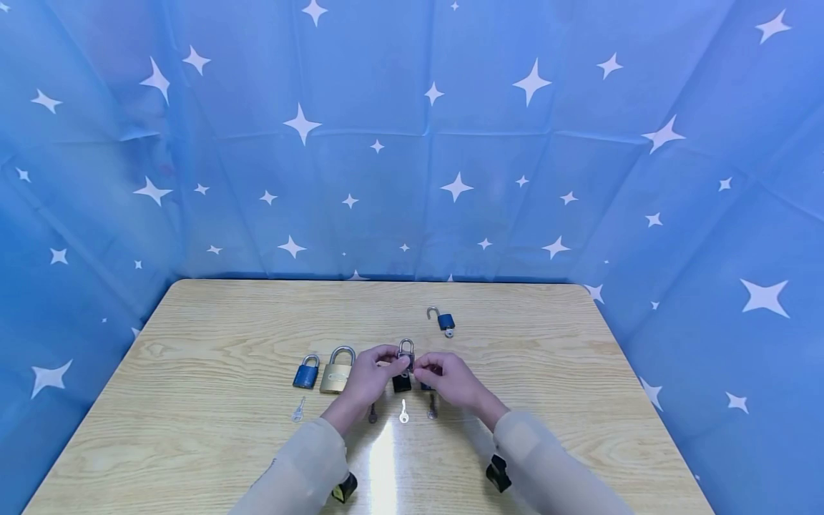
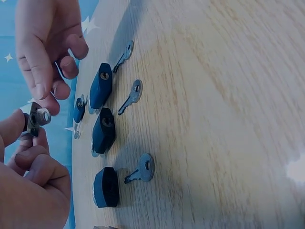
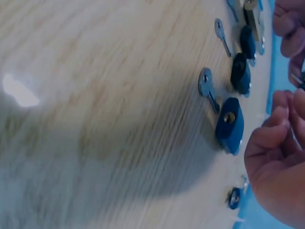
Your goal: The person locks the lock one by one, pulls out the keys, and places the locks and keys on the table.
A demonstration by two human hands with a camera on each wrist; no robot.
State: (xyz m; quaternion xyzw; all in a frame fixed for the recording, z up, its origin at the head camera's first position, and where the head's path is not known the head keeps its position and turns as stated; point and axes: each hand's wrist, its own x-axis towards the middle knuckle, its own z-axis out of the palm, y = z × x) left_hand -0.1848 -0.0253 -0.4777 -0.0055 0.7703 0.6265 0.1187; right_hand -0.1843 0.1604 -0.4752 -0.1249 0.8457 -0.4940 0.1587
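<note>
Near the middle of the table, my left hand (image 1: 370, 375) pinches a small dark padlock (image 1: 407, 355) between thumb and fingers, shackle upward. A key (image 2: 44, 116) sits in its underside, with the round bow showing in the left wrist view. My right hand (image 1: 447, 375) is just right of the padlock, fingers loosely bent; its fingertips (image 2: 50, 104) are close to the padlock, and I cannot tell whether they touch it. Beneath the hands stand a black padlock (image 1: 402, 383) and a blue padlock (image 2: 101, 86), the latter partly covered by my right hand in the head view.
To the left stand a blue padlock (image 1: 305, 373) and a larger brass padlock (image 1: 335, 378). Loose keys lie in front, among them a silver key (image 1: 403, 412) and a key (image 1: 298, 410) at left. Farther back lies an unlocked blue padlock (image 1: 445, 321) with its key in.
</note>
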